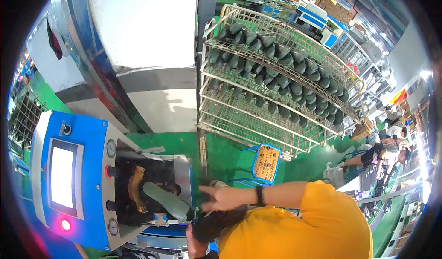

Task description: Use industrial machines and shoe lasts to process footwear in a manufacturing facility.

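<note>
My right hand (222,198), below a black wristband (259,196), is in the air beside the machine's opening. Its fingers are apart and I see nothing between them. Lower down, my left hand (195,244) bends round a dark, soft-looking piece (209,228), whose kind I cannot make out; most of its fingers are hidden. Just left of the hands, a grey-green shoe last (166,201) lies slanted in the opening of a blue and white machine (94,135). A curved brown pad (136,189) stands beside the last.
The machine carries a lit screen (61,175), round gauges and a glowing red light (66,224). A wire rack (258,121) bears rows of dark shoe-shaped pieces (276,52). A blue-framed stool (267,163) stands on the green floor. Other people (389,148) sit far right.
</note>
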Demonstrator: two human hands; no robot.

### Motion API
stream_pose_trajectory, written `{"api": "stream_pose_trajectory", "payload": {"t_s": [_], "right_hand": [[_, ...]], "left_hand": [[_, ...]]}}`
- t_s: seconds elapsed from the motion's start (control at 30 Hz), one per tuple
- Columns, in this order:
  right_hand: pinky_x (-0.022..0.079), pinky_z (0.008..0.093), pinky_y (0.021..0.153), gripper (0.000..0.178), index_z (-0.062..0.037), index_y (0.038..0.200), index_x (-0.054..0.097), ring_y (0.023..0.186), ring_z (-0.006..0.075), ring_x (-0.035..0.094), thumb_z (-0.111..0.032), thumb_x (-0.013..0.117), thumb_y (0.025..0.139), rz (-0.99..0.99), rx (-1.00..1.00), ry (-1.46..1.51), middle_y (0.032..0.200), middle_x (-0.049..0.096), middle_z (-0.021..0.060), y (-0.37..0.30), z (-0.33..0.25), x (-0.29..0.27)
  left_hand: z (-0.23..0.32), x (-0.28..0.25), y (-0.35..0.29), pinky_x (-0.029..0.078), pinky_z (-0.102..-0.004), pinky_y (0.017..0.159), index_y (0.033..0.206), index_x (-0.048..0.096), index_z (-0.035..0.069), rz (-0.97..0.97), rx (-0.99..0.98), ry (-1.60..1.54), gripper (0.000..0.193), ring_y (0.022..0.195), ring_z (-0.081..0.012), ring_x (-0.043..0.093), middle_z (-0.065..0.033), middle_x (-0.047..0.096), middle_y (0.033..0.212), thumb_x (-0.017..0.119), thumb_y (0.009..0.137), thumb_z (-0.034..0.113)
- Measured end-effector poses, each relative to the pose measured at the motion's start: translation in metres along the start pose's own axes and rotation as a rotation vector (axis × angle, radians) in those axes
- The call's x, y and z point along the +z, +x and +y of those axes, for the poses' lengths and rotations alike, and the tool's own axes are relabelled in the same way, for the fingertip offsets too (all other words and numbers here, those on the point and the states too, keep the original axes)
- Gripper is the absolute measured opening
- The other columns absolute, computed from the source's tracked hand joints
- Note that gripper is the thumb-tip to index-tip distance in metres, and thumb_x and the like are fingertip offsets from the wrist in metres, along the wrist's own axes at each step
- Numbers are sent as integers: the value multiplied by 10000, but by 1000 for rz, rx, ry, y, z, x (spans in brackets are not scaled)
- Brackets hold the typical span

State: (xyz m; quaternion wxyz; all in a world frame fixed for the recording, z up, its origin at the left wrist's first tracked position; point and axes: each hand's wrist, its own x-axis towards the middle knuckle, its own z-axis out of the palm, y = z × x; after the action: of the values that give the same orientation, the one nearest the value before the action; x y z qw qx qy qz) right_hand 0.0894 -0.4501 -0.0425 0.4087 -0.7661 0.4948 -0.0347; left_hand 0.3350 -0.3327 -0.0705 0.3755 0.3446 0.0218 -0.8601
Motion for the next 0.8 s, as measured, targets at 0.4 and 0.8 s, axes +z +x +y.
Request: {"api": "stream_pose_trajectory", "payload": {"t_s": [0.4, 0.8], "right_hand": [[495, 380, 945, 725, -27, 1511, 514, 1090, 284, 668, -87, 707, 815, -184, -300, 917, 1269, 701, 194, 99, 19, 2], [572, 481, 892, 515, -175, 1479, 544, 1070, 428, 684, -345, 545, 992, 564, 405, 184, 1295, 662, 232, -168, 306, -104]], "left_hand": [[-35, -28, 14, 490, -406, 1052, 1322, 638, 2, 211, 212, 502, 481, 1169, -265, 644, -125, 682, 1311, 533, 1053, 387], [-89, 122, 132, 491, -395, 1027, 1337, 650, 23, 424, -101, 656, 455, 1146, -244, 651, -86, 708, 1267, 539, 1049, 357]]}}
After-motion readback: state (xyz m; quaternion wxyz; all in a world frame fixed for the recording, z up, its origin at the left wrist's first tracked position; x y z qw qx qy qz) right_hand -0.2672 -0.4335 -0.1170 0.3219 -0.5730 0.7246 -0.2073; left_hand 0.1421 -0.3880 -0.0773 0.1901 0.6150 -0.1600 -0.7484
